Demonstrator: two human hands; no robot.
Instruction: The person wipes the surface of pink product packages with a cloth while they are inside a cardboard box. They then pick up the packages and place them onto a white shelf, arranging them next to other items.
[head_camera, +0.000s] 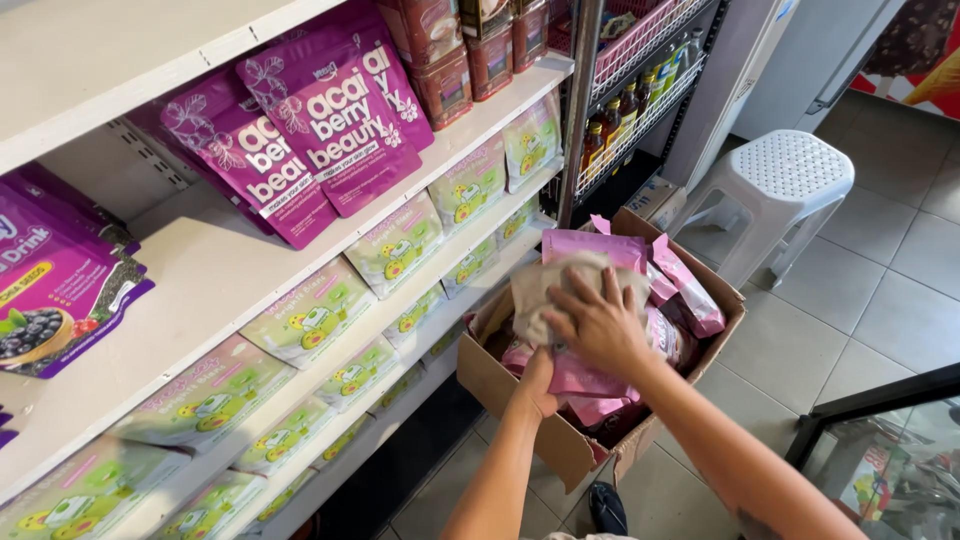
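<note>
Both forearms reach down and forward into an open brown cardboard box (490, 385) on the tiled floor beside the white shelving (215, 265). The right hand (600, 325) lies flat, fingers spread, pressing a crumpled grey-beige cloth (550, 285) onto a glossy pink plastic pouch (585, 248). The left hand (537, 385) sits beneath it, seemingly gripping the lower edge of that pouch, though its fingers are hidden. The box holds more pink pouches, some upright, some slumped. A white perforated plastic stool (785, 180) stands just beyond it.
</note>
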